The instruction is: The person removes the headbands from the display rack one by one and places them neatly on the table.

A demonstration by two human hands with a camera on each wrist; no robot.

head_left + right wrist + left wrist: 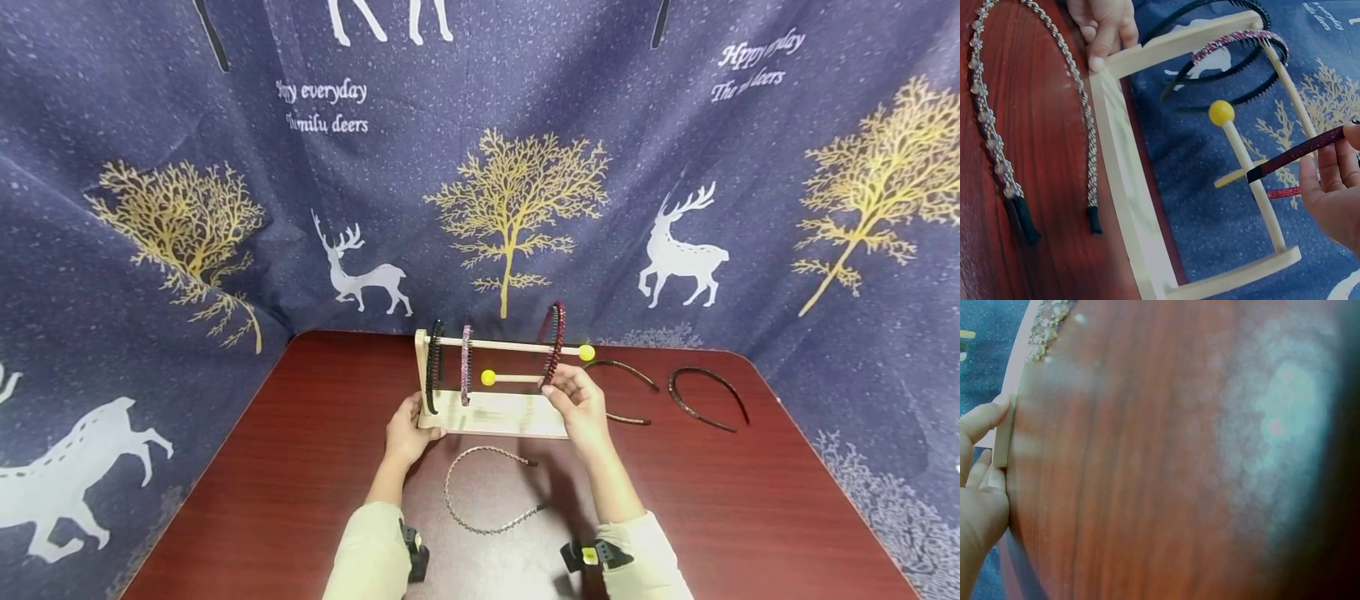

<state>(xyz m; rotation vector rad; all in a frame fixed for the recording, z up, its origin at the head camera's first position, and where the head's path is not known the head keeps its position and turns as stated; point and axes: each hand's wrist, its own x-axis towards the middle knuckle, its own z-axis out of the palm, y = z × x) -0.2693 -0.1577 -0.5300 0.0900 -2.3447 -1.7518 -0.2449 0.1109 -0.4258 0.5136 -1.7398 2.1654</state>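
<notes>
A light wooden headband stand (487, 414) with two rods tipped by yellow balls stands on the table. My left hand (406, 429) grips the left end of its base, thumb in front; in the left wrist view the thumb presses on the wood. With my right hand (585, 408) I hold a dark red headband (558, 333) by its lower part, near the stand's right end. This headband loops around the upper rod. Further left on that rod hang a black toothed headband (432, 367) and a pink-purple glittery headband (1238, 39).
A beaded headband (1091, 162) lies on the reddish table (300, 500) in front of the stand. To the right lie a dark headband (672, 387) and a gold-brown one (630, 369), partly behind my right hand. A blue patterned cloth (480, 208) hangs behind the table.
</notes>
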